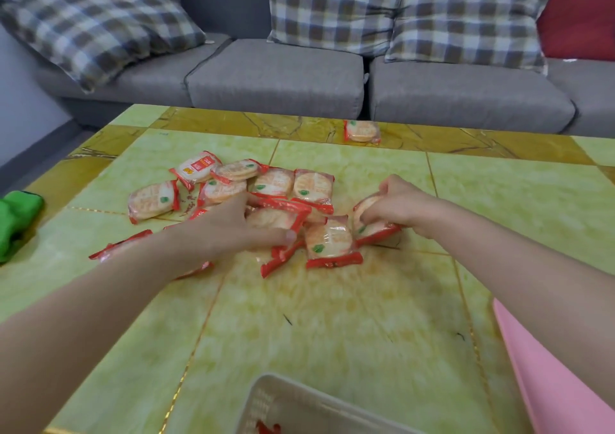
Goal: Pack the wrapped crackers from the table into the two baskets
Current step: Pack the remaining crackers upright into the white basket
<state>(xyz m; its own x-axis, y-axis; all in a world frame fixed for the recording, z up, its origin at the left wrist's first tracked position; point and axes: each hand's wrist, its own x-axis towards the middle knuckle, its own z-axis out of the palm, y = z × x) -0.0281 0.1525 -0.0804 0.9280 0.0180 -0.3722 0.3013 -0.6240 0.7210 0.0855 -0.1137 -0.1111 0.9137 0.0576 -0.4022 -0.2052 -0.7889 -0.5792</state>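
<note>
Several wrapped crackers in clear packets with red ends lie in a loose pile [276, 185] at the middle of the green-yellow table [332, 317]. My left hand [233, 230] rests palm down on the pile, its fingers curled over a packet [276, 218]. My right hand [402, 205] pinches one packet [372, 227] at the pile's right edge, tilting it up. One lone cracker packet [362, 131] lies near the far edge. A translucent white basket [299, 400] stands at the near edge, with something red inside. A pink basket's wall [549, 377] shows at the lower right.
A green cloth-like object [16, 223] sits at the table's left edge. A grey sofa [276, 77] with checked cushions runs behind the table. A red cushion [579, 24] is at the far right.
</note>
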